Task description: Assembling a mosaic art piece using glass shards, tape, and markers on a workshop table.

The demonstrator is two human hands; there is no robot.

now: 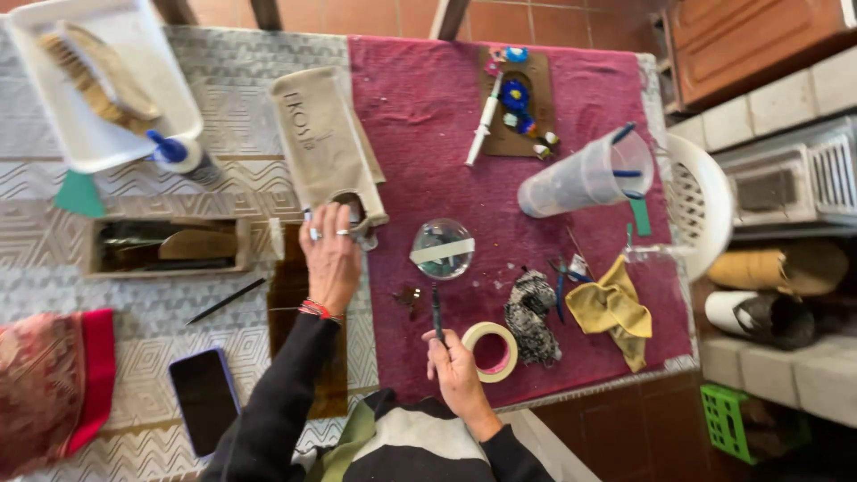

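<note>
Beige cloth pouch (326, 143) lay on the table (161, 295) w/ its lower end at the edge of the maroon cloth (428, 116). Left hand (332, 254) rested at that open end, fingers bent over the mouth, prob. to reach inside; what they gripped, can't tell. Right hand (455, 366) pinched a thin dark tool (436, 312) upright, tip twd the glass dome (443, 249), held ready for fine work. Tape roll (492, 352) sat just beside the right hand, w/in easy reach.
</note>
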